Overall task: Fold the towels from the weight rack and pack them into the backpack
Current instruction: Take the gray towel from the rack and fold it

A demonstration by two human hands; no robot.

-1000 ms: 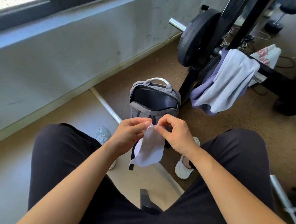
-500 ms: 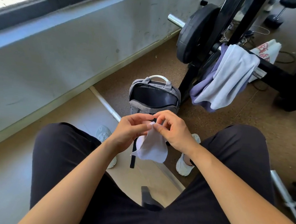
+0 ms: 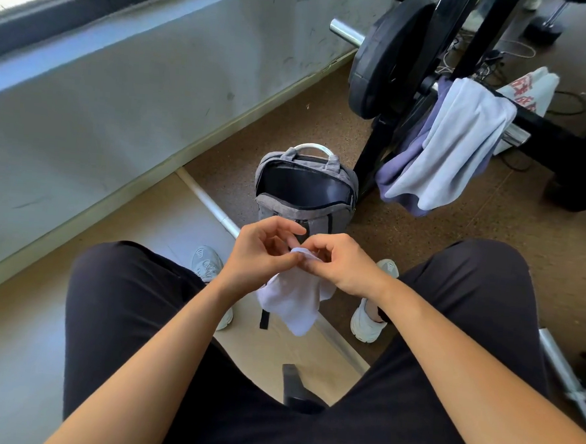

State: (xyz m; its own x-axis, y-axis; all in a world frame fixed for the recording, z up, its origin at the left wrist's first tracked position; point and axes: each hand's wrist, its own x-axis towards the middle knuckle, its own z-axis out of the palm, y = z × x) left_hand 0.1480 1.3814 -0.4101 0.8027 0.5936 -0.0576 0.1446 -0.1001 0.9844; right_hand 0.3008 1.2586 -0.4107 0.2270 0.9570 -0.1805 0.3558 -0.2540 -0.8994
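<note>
1. Left hand (image 3: pixel 262 254) and right hand (image 3: pixel 343 266), above the seated person's knees: fingers of both curled, pinching the top edge of 1 small white towel (image 3: pixel 293 300), which hangs between them.
2. Grey backpack (image 3: pixel 306 209), upright on the floor just beyond, top open.
3. Weight rack (image 3: pixel 375 151), beside the backpack: 2 towels draped over its bar, pale blue towel (image 3: pixel 461 143) over purple towel (image 3: pixel 401 160).

Both hands (image 3: pixel 303 260) pinch a white towel (image 3: pixel 295 299) before the open backpack (image 3: pixel 305 191).

Head camera looks steeply down over thighs (image 3: pixel 124 314).
</note>
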